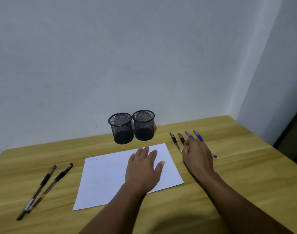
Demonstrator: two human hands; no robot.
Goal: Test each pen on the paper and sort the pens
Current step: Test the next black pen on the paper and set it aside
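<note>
Pale wall [144, 48] backs the wooden table [245, 174] in the head view, my only feed. Two black mesh cups [121, 128] stand side by side, touching, at the table's far edge. A white paper [102, 179] lies just in front of them, with faint writing near its far left corner.

My left hand [142, 169] lies flat on the paper's right half, fingers spread, palm down, holding nothing.

My right hand [197, 157] is on the row of four pens right of the paper. Its fingers curl down over the middle of the row; I cannot tell whether they have closed on any pen. From left to right the row reads: black pen [175, 142], second black pen [181, 138], blue pen [189, 135], second blue pen [199, 136]. Only the far ends show clear of the hand.

Two more dark pens [48, 186] lie left of the paper, crossing near their near ends, well apart from both hands.
</note>
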